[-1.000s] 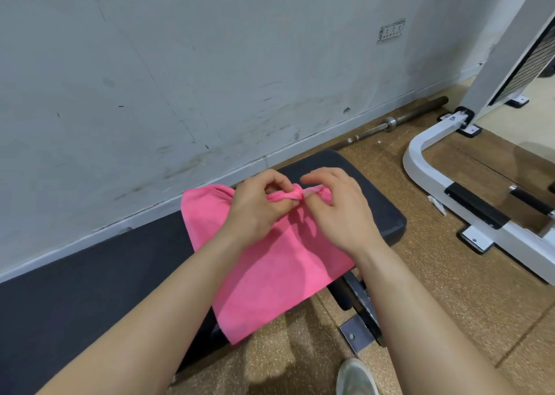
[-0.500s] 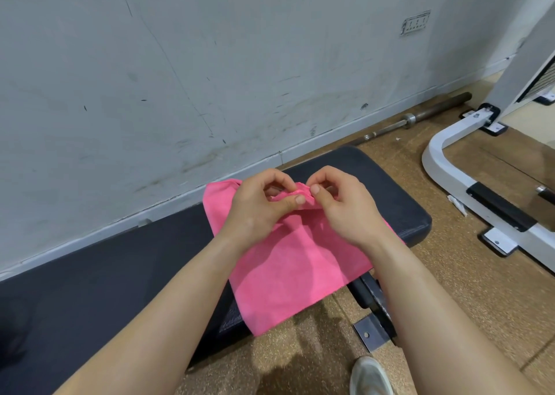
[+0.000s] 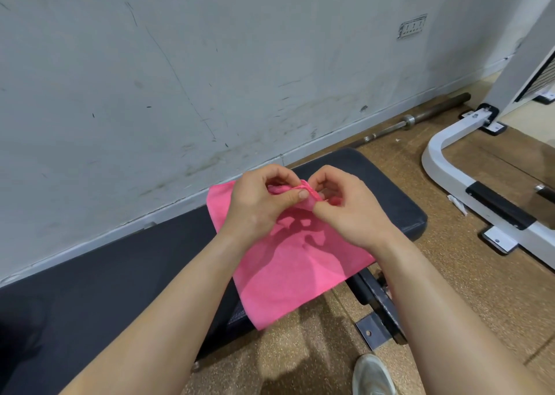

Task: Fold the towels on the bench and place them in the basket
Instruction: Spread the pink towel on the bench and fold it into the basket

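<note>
A pink towel [image 3: 288,274] lies across the right end of the black padded bench [image 3: 90,298], its near corner hanging over the front edge. My left hand [image 3: 258,205] and my right hand [image 3: 348,211] meet at the towel's far edge and both pinch the bunched hem between thumb and fingers, lifting it a little off the pad. Part of the far edge is hidden behind my fingers. No basket is in view.
A grey scuffed wall [image 3: 210,64] runs right behind the bench. A barbell bar [image 3: 420,118] lies on the floor along the wall. A white machine frame [image 3: 468,190] stands at the right. My shoe [image 3: 372,376] is below the bench's metal foot [image 3: 378,319].
My fingers have worked along the far hem and now pinch it closer together, lifted slightly. The camera view has shifted a bit; the towel stays in place.
</note>
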A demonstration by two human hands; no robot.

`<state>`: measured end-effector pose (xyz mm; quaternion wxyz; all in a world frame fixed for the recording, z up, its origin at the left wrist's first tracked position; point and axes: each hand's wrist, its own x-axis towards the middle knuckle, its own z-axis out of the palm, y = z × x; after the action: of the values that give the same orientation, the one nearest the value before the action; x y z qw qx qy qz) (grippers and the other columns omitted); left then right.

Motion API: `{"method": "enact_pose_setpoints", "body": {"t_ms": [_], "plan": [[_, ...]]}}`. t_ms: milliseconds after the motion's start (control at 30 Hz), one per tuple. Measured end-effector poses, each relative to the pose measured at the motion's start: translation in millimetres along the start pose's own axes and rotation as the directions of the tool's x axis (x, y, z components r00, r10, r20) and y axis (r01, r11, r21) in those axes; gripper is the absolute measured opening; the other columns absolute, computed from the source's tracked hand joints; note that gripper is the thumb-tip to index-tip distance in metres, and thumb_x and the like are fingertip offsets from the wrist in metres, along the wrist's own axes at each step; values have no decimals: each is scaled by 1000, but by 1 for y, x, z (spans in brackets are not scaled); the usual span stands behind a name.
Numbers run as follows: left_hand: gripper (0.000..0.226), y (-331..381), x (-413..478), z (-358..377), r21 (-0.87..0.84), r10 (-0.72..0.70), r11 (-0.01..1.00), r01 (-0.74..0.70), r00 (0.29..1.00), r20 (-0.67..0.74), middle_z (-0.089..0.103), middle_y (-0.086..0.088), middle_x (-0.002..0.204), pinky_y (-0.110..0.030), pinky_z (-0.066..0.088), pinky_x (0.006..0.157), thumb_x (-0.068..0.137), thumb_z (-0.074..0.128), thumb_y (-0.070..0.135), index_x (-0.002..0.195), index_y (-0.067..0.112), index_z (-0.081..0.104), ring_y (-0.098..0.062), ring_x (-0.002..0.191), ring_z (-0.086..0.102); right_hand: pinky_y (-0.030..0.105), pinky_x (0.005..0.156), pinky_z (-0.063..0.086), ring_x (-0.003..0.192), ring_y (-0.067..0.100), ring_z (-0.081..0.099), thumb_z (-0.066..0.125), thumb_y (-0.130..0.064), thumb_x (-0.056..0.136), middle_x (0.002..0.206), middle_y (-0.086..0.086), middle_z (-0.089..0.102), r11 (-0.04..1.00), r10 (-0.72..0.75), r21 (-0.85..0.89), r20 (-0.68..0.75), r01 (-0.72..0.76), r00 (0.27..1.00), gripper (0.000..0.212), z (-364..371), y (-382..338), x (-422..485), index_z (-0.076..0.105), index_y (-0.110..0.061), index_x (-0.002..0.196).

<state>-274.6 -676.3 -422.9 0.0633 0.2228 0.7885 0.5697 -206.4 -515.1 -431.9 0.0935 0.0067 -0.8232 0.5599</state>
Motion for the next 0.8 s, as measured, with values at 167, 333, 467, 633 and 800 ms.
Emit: {"method": "enact_pose_setpoints", "body": {"t_ms": [167,333,467,633,800], "plan": [[25,26,-15,-9,38,-6,999,6,1000,-8,65,12,63,-14,45,60,69,88,10,75,21,66,2,59,56,44,71,54,72,13,68,74,-21,86,77,-7,72,990,-57,-132,-20,54,998,22,3,-22,-19,60,-29,100],[22,51,-45,-25,24,-14,1000,14,1000,1,74,-2,69,-11,44,62,76,84,14,87,16,65,-1,62,64,43,73,54,73,22,67,72,-26,88,87,-10,73,987,-84,-134,25,86,996,13,4,-50,-38,67,-31,99],[14,68,-74,-36,58,12,998,-9,999,-53,74,6,72,-12,42,67,85,76,25,92,23,64,-2,70,66,15,58,41,59,8,57,70,-26,91,86,-14,70,977,-95,-186,66,106,993,3,2,-83,-45,70,-29,92],[24,75,-112,-62,222,30,975,-21,999,-37,70,11,82,-37,54,73,76,82,42,88,32,65,-12,80,65,18,67,44,69,0,58,70,-17,89,76,-16,67,978,-135,-150,66,144,989,7,0,-134,-48,70,-23,84],[24,68,-151,-108,295,-88,948,119,989,-116,67,11,78,-41,52,76,72,84,44,79,38,62,-18,80,62,19,65,40,62,-3,52,69,-10,90,69,-16,62,982,-172,-69,60,176,983,17,2,-176,-46,67,-23,79]]}}
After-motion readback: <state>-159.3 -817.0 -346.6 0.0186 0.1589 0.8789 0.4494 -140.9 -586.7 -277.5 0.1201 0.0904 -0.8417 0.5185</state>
